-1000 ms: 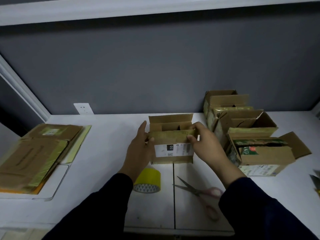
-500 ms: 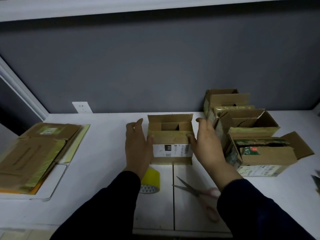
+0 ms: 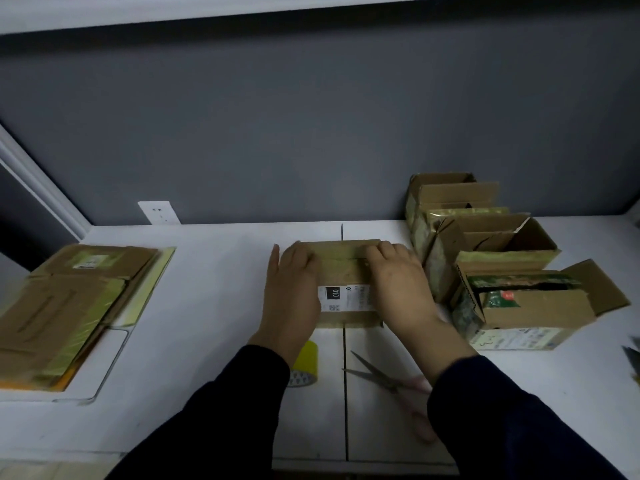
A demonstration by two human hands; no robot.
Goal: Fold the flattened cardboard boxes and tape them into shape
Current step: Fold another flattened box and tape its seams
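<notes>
left grip and right grip flat-fingered on the box — tape roll half behind sleeve

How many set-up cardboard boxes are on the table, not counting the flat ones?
4. The centre box lies under the left hand and right hand; three open ones stand in a row at right: back box, middle box, nearest box. Others may be hidden.

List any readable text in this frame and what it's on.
"010", sideways: black patch on the white label of the middle box.
Too blurred to read: the rest of that label, the flat stack label, the right box label.
</notes>
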